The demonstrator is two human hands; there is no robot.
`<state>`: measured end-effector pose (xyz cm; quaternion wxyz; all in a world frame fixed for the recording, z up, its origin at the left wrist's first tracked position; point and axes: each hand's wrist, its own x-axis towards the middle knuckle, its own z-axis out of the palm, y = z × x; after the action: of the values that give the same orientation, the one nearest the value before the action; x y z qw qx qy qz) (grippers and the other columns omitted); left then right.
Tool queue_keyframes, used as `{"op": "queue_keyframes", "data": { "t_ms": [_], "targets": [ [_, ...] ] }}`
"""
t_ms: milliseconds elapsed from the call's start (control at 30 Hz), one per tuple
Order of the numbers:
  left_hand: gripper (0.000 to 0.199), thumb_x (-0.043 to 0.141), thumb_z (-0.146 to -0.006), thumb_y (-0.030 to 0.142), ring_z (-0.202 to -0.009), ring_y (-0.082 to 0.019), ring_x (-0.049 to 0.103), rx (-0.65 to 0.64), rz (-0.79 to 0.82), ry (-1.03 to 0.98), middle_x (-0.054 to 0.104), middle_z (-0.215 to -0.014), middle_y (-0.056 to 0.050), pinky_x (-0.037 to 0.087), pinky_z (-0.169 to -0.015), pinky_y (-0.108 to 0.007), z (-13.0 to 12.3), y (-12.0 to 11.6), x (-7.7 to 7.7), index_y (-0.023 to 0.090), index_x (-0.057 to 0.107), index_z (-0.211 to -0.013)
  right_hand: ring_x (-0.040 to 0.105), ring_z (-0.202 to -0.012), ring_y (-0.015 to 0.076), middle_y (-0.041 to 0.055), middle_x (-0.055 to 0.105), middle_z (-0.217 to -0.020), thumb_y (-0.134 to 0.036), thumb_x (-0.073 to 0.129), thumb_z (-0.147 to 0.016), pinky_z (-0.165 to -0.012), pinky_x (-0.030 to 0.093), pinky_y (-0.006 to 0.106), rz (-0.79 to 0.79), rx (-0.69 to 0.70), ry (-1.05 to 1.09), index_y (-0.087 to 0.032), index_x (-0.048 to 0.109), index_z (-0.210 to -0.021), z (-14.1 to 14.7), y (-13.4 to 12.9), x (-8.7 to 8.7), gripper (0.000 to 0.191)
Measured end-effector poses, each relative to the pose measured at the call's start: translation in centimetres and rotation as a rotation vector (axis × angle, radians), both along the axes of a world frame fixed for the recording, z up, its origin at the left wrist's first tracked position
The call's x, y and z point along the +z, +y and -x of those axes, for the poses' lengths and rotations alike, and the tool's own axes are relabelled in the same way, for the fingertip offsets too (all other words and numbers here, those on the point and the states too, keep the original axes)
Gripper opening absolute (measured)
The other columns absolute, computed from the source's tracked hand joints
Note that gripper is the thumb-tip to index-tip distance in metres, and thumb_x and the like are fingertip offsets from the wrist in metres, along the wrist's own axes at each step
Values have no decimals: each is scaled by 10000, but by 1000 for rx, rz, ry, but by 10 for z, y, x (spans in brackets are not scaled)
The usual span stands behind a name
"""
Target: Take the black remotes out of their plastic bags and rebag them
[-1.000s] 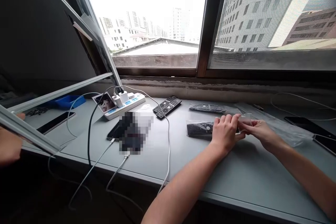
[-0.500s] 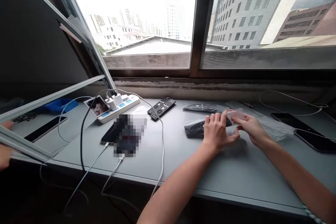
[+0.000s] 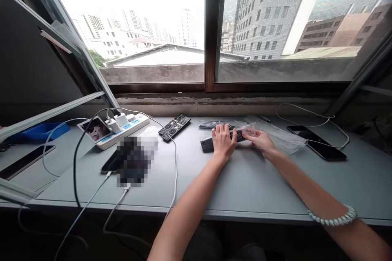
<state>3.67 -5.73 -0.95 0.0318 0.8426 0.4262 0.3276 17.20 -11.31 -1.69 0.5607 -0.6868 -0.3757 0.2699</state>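
Observation:
On the grey desk lies a black remote (image 3: 207, 145) in a clear plastic bag. My left hand (image 3: 223, 142) rests over it with its fingers wrapped on its top, covering its middle. At the bag's right end, my right hand (image 3: 259, 140) pinches the clear plastic (image 3: 249, 128). Just behind, another bagged black remote (image 3: 211, 124) lies flat. More clear plastic (image 3: 283, 136) is spread to the right of my right hand. Two bare black remotes (image 3: 175, 127) lie side by side further left.
A white power strip (image 3: 124, 130) with plugs and a photo card (image 3: 95, 129) sit at the left. Cables cross the desk and hang over its front edge. A black phone (image 3: 326, 147) lies right; another (image 3: 110, 162) lies left, beside a pixelated patch.
The camera view has turned to the right, so the desk items appear further left. Both hands remain at the bagged remote. The bracelet on my right arm now shows fully.

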Motion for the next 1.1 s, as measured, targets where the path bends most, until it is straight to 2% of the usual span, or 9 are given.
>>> {"op": "queue_keyframes", "data": {
  "t_ms": [167, 367, 533, 700, 900, 1100],
  "targets": [
    [346, 318, -906, 383, -1146, -212, 417, 0, -6, -35, 539, -1153, -67, 296, -1007, -383, 0, 6, -4, 192, 487, -1139, 596, -665, 182, 64, 696, -836, -482, 697, -580, -457, 394, 242, -45, -30, -24, -162, 699, -928, 7, 6, -3, 473],
    [378, 358, -879, 389, -1185, -241, 387, -35, -12, -44, 501, -1219, -85, 320, -995, -414, -1, 2, -6, 190, 457, -1185, 634, -719, 208, 92, 691, -922, -454, 692, -593, -428, 424, 228, -42, -51, -11, -158, 683, -949, 9, 23, -12, 463],
    [350, 388, -860, 347, -1163, -227, 403, -41, 20, -65, 512, -1199, -79, 324, -995, -401, -2, 4, -9, 193, 466, -1166, 653, -726, 224, 80, 692, -854, -388, 707, -593, -459, 487, 252, -49, -57, 13, -182, 640, -982, 2, 36, -18, 445],
    [324, 398, -849, 320, -1145, -221, 418, -46, 31, -66, 520, -1181, -77, 317, -992, -391, -2, 6, -9, 195, 482, -1136, 653, -698, 220, 53, 673, -742, -337, 720, -586, -522, 528, 284, -59, -25, 42, -191, 617, -986, -6, 36, -20, 438],
    [351, 399, -850, 292, -1110, -217, 446, -55, 86, -59, 526, -1164, -80, 348, -943, -382, -3, 8, -8, 197, 447, -1184, 661, -712, 221, 65, 686, -798, -252, 688, -619, -584, 555, 314, -57, -27, 143, -203, 607, -982, -8, 32, -13, 376],
    [354, 413, -843, 283, -1076, -207, 475, -39, 88, 4, 533, -1137, -80, 349, -938, -369, -4, 9, -8, 187, 443, -1182, 666, -714, 200, 90, 675, -951, -165, 614, -668, -555, 557, 300, -32, 35, 224, -189, 568, -1009, -8, 23, 7, 345]
  ]
}}
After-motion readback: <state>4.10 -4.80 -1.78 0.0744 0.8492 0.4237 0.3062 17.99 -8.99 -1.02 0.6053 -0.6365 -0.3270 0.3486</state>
